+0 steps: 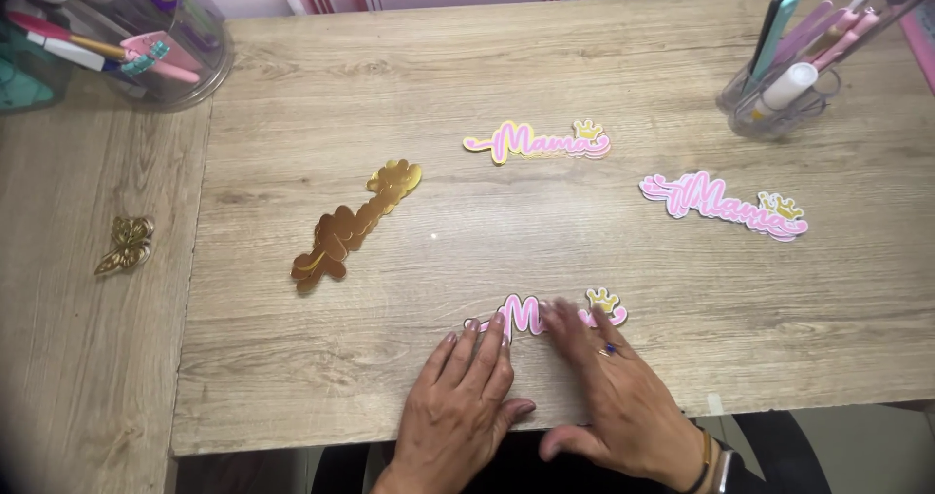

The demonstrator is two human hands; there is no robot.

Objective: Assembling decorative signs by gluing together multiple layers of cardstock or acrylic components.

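on the table [292, 377], three pink cutouts (one [526, 314] under flat, spread fingers [487, 343]), one gold cutout [353, 226].

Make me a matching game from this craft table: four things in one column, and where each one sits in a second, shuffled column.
Things:
1. gold cutout stack
2. gold butterfly
3. clear tool holder
4. pink script cutout with a gold crown

Places:
A. far right corner of the table
B. under the fingers of the left hand and right hand
C. on the separate surface to the left
D. left of the table's middle, lying on a slant

Pairs: 1-D, 2-C, 3-A, 4-B
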